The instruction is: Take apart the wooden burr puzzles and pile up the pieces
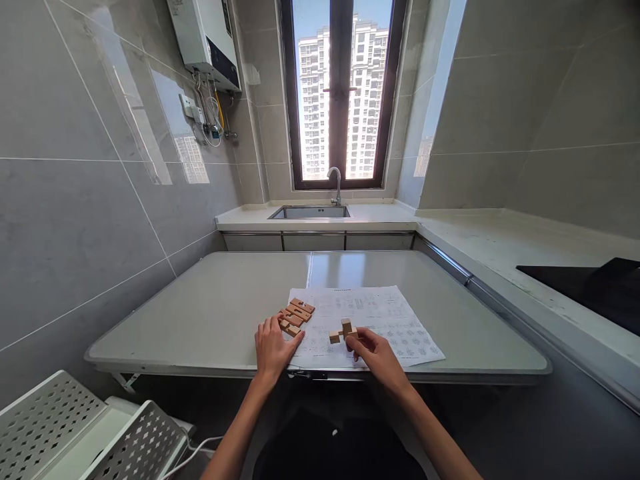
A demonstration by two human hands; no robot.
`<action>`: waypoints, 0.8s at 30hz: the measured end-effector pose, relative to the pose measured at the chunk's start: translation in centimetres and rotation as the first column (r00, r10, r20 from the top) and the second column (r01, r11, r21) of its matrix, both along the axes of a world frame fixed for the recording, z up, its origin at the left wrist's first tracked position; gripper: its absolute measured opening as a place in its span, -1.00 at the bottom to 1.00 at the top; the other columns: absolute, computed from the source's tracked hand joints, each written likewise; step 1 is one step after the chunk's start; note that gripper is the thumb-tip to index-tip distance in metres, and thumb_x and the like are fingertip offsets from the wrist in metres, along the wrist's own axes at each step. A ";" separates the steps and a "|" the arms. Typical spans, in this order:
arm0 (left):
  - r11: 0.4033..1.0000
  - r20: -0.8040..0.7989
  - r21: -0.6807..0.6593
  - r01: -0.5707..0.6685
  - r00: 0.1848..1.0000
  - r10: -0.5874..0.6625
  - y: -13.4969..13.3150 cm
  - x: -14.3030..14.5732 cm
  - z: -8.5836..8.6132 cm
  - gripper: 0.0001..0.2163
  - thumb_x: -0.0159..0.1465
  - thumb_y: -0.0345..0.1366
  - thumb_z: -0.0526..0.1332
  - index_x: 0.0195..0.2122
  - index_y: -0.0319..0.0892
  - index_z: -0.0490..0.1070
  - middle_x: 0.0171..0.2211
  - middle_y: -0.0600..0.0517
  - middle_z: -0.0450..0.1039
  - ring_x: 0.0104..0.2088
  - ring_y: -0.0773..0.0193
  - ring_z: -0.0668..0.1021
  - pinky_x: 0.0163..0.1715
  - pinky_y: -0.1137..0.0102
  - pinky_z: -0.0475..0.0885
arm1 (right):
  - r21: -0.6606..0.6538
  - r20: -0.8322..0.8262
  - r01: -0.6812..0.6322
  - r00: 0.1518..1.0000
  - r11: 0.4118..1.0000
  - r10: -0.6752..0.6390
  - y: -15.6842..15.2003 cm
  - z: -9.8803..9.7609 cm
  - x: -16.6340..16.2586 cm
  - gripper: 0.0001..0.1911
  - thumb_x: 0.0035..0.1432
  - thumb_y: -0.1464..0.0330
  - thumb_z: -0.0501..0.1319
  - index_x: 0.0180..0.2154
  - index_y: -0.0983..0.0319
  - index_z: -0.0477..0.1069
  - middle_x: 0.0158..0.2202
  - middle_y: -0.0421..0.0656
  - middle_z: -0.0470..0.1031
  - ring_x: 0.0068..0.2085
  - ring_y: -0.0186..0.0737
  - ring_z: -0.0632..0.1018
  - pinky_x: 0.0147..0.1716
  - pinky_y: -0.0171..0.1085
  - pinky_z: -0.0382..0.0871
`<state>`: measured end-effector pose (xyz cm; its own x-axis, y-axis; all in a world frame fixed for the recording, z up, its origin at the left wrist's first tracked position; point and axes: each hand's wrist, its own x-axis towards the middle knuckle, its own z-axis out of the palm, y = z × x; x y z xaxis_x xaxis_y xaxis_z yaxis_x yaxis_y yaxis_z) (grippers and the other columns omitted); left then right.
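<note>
My right hand [373, 350] pinches a few joined wooden puzzle pieces [346, 329] above the printed sheet. They form a small cross-like shape of light wood. My left hand [274, 343] rests at the sheet's left edge, fingers apart, with thumb and fingertips around the near end of a row of notched wooden puzzle pieces [301, 308]. Several of these flat pieces lie side by side, partly on the sheet. The instruction sheet [360, 303] is covered with small diagrams and lies on the table under both hands.
A pale folding table [210, 313] spans the space before me. Behind it are a counter with a sink [310, 212] and a faucet [336, 183] under a window. A black object [600, 287] lies on the right counter. A white perforated rack [100, 427] stands at lower left.
</note>
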<state>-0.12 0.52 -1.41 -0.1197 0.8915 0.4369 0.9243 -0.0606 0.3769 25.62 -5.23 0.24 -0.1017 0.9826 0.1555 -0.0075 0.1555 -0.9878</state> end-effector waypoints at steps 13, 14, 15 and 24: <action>0.880 0.309 0.011 0.475 0.835 -0.454 -3.3 3.3 3.7 -0.64 0.40 0.04 0.08 -0.12 -0.13 0.49 -0.24 -0.05 0.50 -0.25 0.14 0.52 -0.18 0.27 0.42 | 0.032 -0.015 -0.090 0.996 0.995 0.090 0.5 0.7 -0.4 -0.53 0.15 -0.03 0.32 -0.17 0.25 0.54 -0.31 -0.13 0.53 -0.30 -0.18 0.49 -0.30 -0.23 0.41; 0.839 0.346 -0.019 0.544 0.790 -0.505 -3.8 3.8 4.2 -0.62 0.42 0.04 0.06 -0.17 -0.14 0.50 -0.26 -0.03 0.51 -0.29 0.17 0.51 -0.23 0.31 0.40 | 0.036 -0.016 -0.093 0.996 0.995 0.093 0.5 0.9 -0.4 -0.54 0.16 -0.02 0.32 -0.17 0.25 0.54 -0.32 -0.14 0.53 -0.31 -0.19 0.49 -0.30 -0.24 0.40; 0.802 0.377 -0.040 0.596 0.752 -0.540 -4.1 4.2 4.7 -0.60 0.43 0.04 0.04 -0.20 -0.15 0.51 -0.29 -0.02 0.51 -0.31 0.19 0.50 -0.29 0.34 0.38 | 0.042 -0.015 -0.095 0.995 0.995 0.096 0.4 1.0 -0.4 -0.56 0.17 0.00 0.32 -0.17 0.25 0.54 -0.33 -0.15 0.52 -0.31 -0.21 0.48 -0.29 -0.24 0.40; 0.747 0.448 -0.063 0.662 0.687 -0.572 -4.3 5.2 4.8 -0.60 0.40 0.02 0.11 -0.39 -0.19 0.45 -0.48 0.08 0.40 -0.44 0.31 0.40 -0.41 0.41 0.27 | -0.042 -0.202 -0.194 0.962 0.980 0.181 0.6 0.5 -0.4 -0.54 0.10 0.05 0.41 -0.12 0.23 0.45 -0.35 -0.17 0.53 -0.31 -0.20 0.51 -0.29 -0.22 0.42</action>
